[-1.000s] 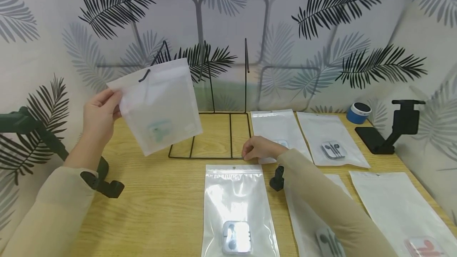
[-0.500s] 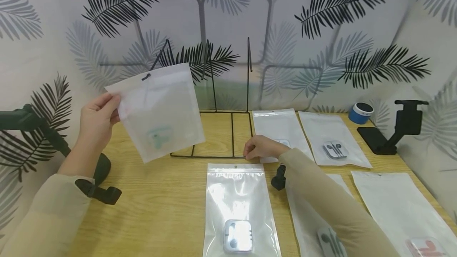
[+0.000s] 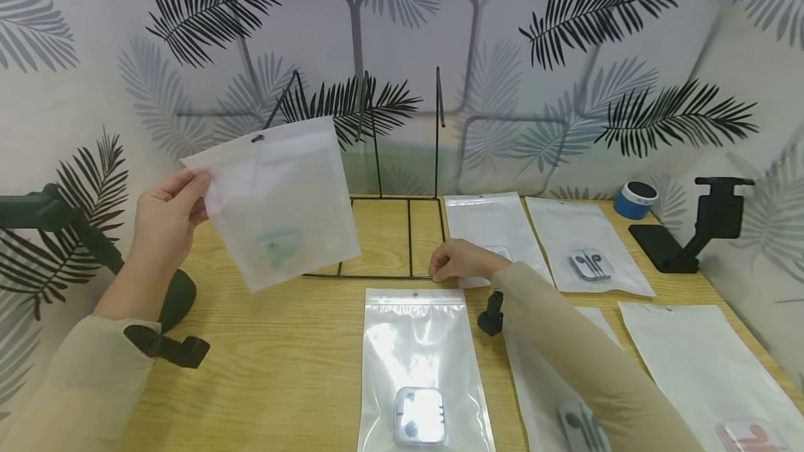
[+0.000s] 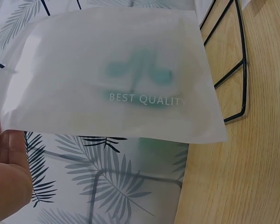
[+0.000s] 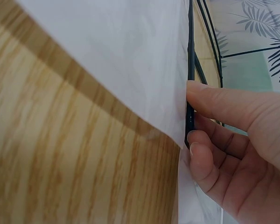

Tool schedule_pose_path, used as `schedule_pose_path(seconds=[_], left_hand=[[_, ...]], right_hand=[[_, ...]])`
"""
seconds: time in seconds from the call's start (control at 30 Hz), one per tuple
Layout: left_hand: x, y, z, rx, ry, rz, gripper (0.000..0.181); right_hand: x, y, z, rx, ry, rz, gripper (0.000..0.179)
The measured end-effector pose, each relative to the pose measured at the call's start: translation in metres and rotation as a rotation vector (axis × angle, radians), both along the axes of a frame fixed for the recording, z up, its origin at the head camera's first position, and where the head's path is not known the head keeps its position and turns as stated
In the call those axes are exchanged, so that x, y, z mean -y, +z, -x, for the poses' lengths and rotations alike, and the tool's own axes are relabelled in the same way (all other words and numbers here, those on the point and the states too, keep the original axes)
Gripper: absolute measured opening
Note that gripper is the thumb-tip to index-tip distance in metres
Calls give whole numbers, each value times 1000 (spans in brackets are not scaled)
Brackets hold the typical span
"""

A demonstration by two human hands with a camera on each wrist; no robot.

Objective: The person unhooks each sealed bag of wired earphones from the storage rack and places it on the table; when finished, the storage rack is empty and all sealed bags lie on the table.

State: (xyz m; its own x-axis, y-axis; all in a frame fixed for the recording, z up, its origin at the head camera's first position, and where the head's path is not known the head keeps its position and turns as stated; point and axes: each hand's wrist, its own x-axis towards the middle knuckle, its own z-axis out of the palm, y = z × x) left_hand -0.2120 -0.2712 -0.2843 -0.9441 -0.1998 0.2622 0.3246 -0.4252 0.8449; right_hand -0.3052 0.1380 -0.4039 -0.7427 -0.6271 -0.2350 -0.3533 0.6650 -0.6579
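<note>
My left hand [image 3: 165, 215] pinches the upper left corner of a white translucent zip bag [image 3: 301, 180]. Teal earphones [image 4: 140, 74] show faintly through that bag, under the words "BEST QUALITY" in the left wrist view. The tip of one hook of a black wire display rack [image 3: 437, 159] pokes out through the bag's top strip, and the bag hangs tilted. My right hand [image 3: 461, 259] is down at the front right corner of the rack's base. In the right wrist view its thumb and fingers pinch the black base wire [image 5: 191, 60].
A glossy bag [image 3: 414, 333] with boxed earphones lies in front of the rack. Several similar bags, one with black earphones [image 3: 590, 265], lie to the right. Behind them stand a blue tub [image 3: 636, 201] and a black phone stand [image 3: 716, 218]. A green stand arm [image 3: 82, 236] rises at left.
My left hand has drawn the bag a little down and toward me, and less of the hook tip sticks out in front of it. The right hand keeps its hold on the rack.
</note>
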Motion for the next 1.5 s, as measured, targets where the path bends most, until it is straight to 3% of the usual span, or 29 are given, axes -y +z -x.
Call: schedule_pose_path(seconds=[0.43, 0.87, 1.33, 1.5], left_hand=[[2, 2, -10, -24, -30, -25, 9], [4, 0, -29, -40, -78, 138, 12], [4, -19, -61, -13, -335, 231, 27], [15, -28, -66, 78, -425, 328, 30]], right_hand=[[2, -3, -1, -21, -44, -26, 3], [4, 0, -4, -15, -58, -41, 4], [4, 1, -5, -10, -51, -22, 4], [3, 1, -5, -13, -40, -25, 3]])
